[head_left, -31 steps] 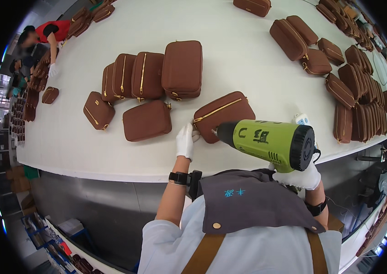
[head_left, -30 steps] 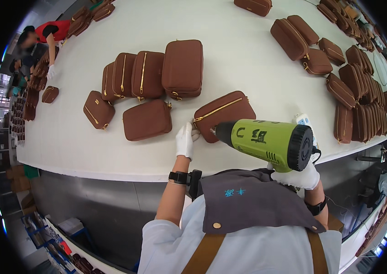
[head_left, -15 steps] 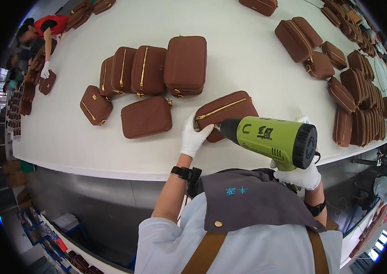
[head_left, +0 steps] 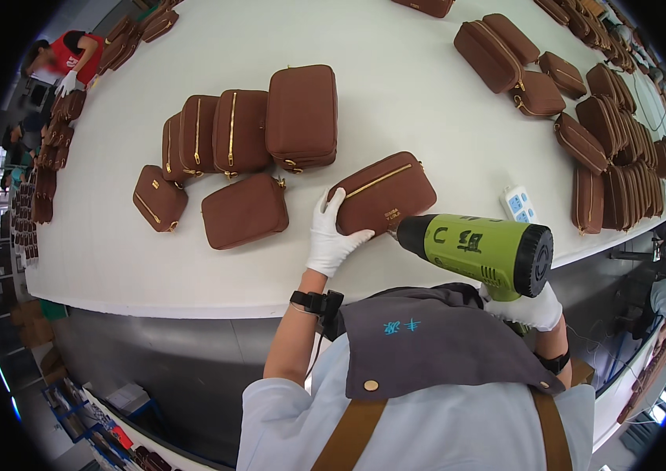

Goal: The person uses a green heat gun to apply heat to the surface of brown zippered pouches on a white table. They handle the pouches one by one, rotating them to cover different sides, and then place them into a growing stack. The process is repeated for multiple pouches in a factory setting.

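Note:
A small brown zip bag [head_left: 386,192] with a gold zipper lies at a slant on the white table in front of me. My left hand [head_left: 331,238], in a white glove, grips its left end, thumb along the lower edge and fingers on the upper corner. In my right hand [head_left: 533,306], also gloved, is a green heat gun [head_left: 470,247] with a black nozzle and black rear cap. The nozzle tip is close to the bag's lower edge, near my left thumb; I cannot tell whether it touches. The heat gun hides part of my right fingers.
Several brown bags [head_left: 301,118] stand in a row beyond my left hand, with two more [head_left: 245,210] lying nearer. A white power strip [head_left: 517,202] lies behind the heat gun. Stacked bags [head_left: 623,180] line the table's right side. At the far left a person in red [head_left: 82,55] handles bags.
The heat gun's nozzle has shifted from the zipper's left end to the bag's lower edge, uncovering more of the bag's front. My left thumb now lies lower along the edge.

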A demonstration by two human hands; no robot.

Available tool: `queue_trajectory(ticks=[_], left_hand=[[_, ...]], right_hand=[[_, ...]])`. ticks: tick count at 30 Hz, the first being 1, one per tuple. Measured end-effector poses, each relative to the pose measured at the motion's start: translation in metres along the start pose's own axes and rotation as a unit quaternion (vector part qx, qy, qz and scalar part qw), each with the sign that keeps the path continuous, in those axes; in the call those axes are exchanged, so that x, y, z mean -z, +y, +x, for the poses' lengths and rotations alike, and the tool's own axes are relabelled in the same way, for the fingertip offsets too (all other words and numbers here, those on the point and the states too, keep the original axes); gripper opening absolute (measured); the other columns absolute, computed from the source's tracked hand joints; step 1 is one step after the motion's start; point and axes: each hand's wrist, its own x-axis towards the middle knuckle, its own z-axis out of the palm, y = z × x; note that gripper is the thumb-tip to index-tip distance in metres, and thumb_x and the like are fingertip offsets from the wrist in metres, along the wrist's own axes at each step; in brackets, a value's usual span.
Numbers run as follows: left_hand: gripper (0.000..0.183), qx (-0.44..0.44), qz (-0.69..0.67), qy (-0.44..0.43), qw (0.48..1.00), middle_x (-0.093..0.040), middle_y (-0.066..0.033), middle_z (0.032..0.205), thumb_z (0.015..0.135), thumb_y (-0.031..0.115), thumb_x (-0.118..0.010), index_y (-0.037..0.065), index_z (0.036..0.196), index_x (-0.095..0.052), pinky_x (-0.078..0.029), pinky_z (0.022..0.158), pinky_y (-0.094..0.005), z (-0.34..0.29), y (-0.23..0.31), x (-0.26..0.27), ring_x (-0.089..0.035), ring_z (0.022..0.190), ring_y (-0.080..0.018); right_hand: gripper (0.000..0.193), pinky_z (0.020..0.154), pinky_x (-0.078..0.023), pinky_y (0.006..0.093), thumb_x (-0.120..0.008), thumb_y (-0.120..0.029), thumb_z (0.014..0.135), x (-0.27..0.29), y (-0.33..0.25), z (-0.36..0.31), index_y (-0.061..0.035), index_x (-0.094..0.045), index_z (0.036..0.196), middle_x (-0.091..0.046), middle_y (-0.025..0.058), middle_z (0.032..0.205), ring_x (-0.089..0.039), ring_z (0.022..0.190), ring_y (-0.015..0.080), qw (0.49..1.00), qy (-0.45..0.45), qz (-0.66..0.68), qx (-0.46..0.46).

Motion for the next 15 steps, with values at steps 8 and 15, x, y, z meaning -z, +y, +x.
queue_trajectory(ticks=[8,15], left_hand=[[0.112,-0.003,0.016,-0.068,0.998,-0.035,-0.0243,0.142,0.050,0.030,-0.092,0.006,0.142,-0.033,-0.038,0.108,-0.0431,0.006,0.006,0.013,-0.037,0.131,-0.0388],[0.113,-0.075,0.081,-0.066,0.992,-0.030,-0.0215,0.145,0.056,0.026,-0.090,0.007,0.146,-0.023,-0.040,0.105,-0.0428,0.008,-0.019,0.005,-0.038,0.131,-0.0368]], right_hand=[[0.042,0.071,-0.054,0.0281,-0.078,-0.001,0.068,0.000,0.001,-0.002,0.0003,-0.062,0.107,-0.069,0.0050,0.087,-0.064,0.078,0.0111,1.000,-0.003,-0.014,0.011],[0.043,0.078,-0.053,0.0309,-0.077,-0.005,0.071,0.001,0.037,0.012,0.0007,-0.060,0.110,-0.068,0.0080,0.099,-0.064,0.087,0.0158,0.974,-0.044,-0.142,0.169]])
